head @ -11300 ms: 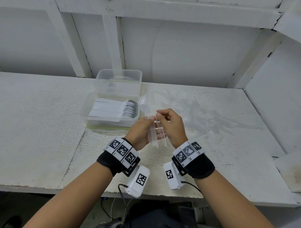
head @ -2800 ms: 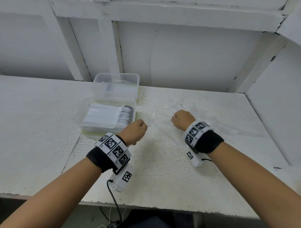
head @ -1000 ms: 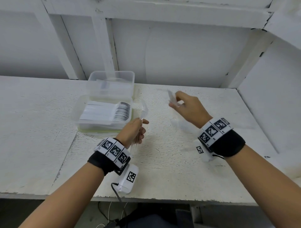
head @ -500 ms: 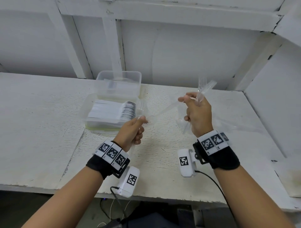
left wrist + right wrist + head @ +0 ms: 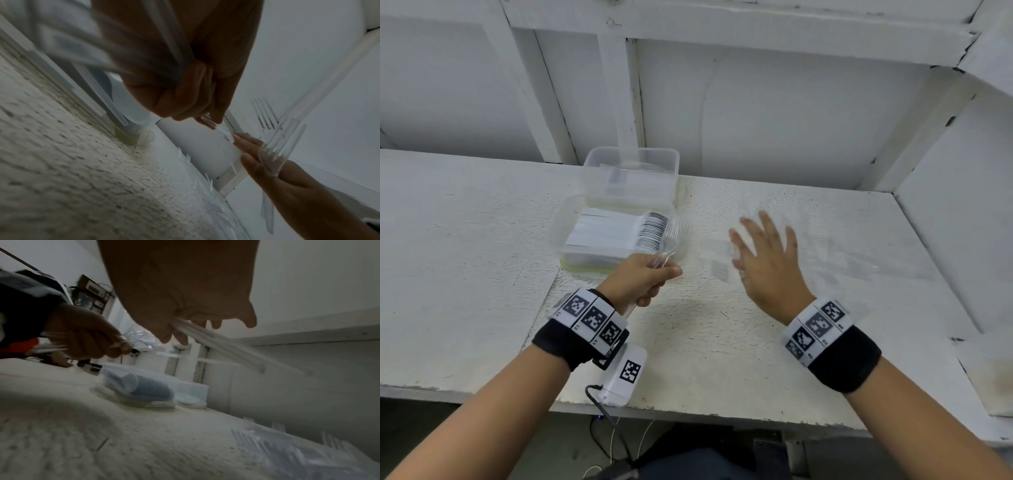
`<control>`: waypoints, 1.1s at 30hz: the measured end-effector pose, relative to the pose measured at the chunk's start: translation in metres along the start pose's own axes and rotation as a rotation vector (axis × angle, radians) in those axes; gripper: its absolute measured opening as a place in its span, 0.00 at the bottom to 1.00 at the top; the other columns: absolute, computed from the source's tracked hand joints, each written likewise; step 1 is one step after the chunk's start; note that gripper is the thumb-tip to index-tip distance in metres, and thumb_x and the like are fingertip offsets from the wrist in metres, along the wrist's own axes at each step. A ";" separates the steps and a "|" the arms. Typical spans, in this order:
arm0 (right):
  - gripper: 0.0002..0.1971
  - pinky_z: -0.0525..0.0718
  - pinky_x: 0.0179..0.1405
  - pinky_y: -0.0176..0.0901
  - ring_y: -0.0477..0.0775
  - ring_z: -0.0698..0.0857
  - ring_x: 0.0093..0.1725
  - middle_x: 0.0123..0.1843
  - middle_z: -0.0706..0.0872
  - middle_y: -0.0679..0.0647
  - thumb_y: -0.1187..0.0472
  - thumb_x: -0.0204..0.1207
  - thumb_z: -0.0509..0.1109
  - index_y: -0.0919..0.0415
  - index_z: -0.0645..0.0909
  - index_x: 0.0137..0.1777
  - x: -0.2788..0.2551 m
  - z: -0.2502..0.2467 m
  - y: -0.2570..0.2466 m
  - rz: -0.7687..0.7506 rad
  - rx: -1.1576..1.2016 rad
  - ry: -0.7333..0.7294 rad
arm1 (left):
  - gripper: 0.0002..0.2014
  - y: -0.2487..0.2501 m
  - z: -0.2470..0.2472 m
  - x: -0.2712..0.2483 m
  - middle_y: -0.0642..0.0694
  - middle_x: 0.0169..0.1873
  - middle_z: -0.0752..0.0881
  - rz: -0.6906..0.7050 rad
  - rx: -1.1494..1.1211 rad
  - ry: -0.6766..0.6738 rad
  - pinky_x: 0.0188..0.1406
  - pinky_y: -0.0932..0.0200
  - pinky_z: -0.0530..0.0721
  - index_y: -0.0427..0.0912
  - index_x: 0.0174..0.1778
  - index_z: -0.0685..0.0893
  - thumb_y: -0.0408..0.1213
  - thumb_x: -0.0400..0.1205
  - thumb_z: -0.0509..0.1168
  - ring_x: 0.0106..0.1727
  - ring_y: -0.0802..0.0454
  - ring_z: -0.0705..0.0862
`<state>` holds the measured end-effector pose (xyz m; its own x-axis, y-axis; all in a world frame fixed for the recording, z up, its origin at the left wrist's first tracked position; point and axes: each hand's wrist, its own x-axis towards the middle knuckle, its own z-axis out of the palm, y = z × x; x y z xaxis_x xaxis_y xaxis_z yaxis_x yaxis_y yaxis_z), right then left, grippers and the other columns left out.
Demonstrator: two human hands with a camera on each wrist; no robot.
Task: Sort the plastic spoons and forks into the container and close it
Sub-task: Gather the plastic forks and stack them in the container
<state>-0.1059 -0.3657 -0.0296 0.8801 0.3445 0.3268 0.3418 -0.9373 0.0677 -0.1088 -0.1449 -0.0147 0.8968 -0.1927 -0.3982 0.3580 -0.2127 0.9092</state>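
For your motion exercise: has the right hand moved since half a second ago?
Yes. The right hand has dropped lower toward the table, its fingers now spread.

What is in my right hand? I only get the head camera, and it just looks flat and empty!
Observer: Not empty. The right wrist view shows your right hand pinching thin clear handles that poke out past the fingers.
Child: Are any forks left on the table?
Observer: Yes. That same view shows a pile of clear forks lying on the table, tines visible.
Child: And my left hand?
Observer: The left wrist view shows your left hand curled round a bundle of clear handles fanning out behind it.
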 end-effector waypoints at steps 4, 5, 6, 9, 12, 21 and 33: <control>0.26 0.68 0.59 0.82 0.57 0.86 0.58 0.52 0.88 0.52 0.53 0.75 0.50 0.60 0.82 0.64 -0.002 0.002 -0.017 -0.178 0.024 -0.099 | 0.19 0.003 0.008 -0.001 0.56 0.14 0.63 -0.005 -0.026 -0.090 0.13 0.72 0.54 0.47 0.22 0.75 0.30 0.80 0.66 0.13 0.62 0.58; 0.27 0.71 0.61 0.78 0.56 0.87 0.53 0.50 0.88 0.52 0.51 0.75 0.47 0.60 0.81 0.64 -0.001 0.000 -0.020 -0.165 0.106 -0.164 | 0.22 0.004 0.009 -0.001 0.55 0.14 0.63 -0.003 -0.042 -0.102 0.13 0.71 0.54 0.47 0.18 0.74 0.30 0.80 0.66 0.14 0.62 0.58; 0.30 0.73 0.63 0.69 0.57 0.86 0.53 0.51 0.87 0.53 0.48 0.75 0.43 0.61 0.79 0.66 0.000 -0.002 -0.022 -0.145 0.200 -0.212 | 0.23 0.005 0.010 -0.001 0.55 0.14 0.62 0.000 -0.062 -0.107 0.13 0.71 0.53 0.47 0.17 0.74 0.31 0.80 0.66 0.14 0.62 0.57; 0.27 0.74 0.51 0.48 0.58 0.83 0.55 0.57 0.85 0.56 0.48 0.82 0.43 0.62 0.74 0.68 -0.001 -0.006 -0.020 -0.042 0.411 -0.282 | 0.12 0.008 0.012 0.000 0.55 0.17 0.63 0.022 -0.160 -0.095 0.13 0.71 0.54 0.44 0.34 0.73 0.40 0.83 0.61 0.15 0.61 0.59; 0.17 0.75 0.36 0.45 0.53 0.78 0.35 0.37 0.81 0.53 0.55 0.86 0.50 0.62 0.74 0.65 -0.003 -0.011 -0.019 0.197 0.712 -0.260 | 0.16 0.010 0.019 -0.001 0.54 0.19 0.66 0.023 -0.241 -0.068 0.15 0.71 0.57 0.45 0.52 0.75 0.54 0.84 0.52 0.17 0.60 0.60; 0.13 0.66 0.17 0.34 0.43 0.65 0.24 0.39 0.76 0.54 0.49 0.84 0.57 0.57 0.77 0.49 0.017 -0.022 -0.034 0.746 1.420 -0.145 | 0.21 0.006 0.049 -0.003 0.51 0.24 0.73 0.102 -0.116 -0.048 0.18 0.66 0.66 0.46 0.52 0.77 0.57 0.85 0.47 0.19 0.59 0.68; 0.07 0.69 0.17 0.34 0.43 0.64 0.19 0.35 0.82 0.52 0.56 0.81 0.64 0.54 0.77 0.42 0.017 -0.024 -0.036 0.819 1.574 -0.025 | 0.18 0.002 0.065 -0.005 0.46 0.25 0.77 0.172 0.004 -0.061 0.21 0.58 0.79 0.45 0.46 0.77 0.53 0.86 0.49 0.20 0.54 0.77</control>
<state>-0.1109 -0.3269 -0.0035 0.9706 -0.1267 -0.2048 -0.1967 0.0738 -0.9777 -0.1297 -0.2063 -0.0187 0.9271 -0.2846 -0.2438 0.1996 -0.1755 0.9640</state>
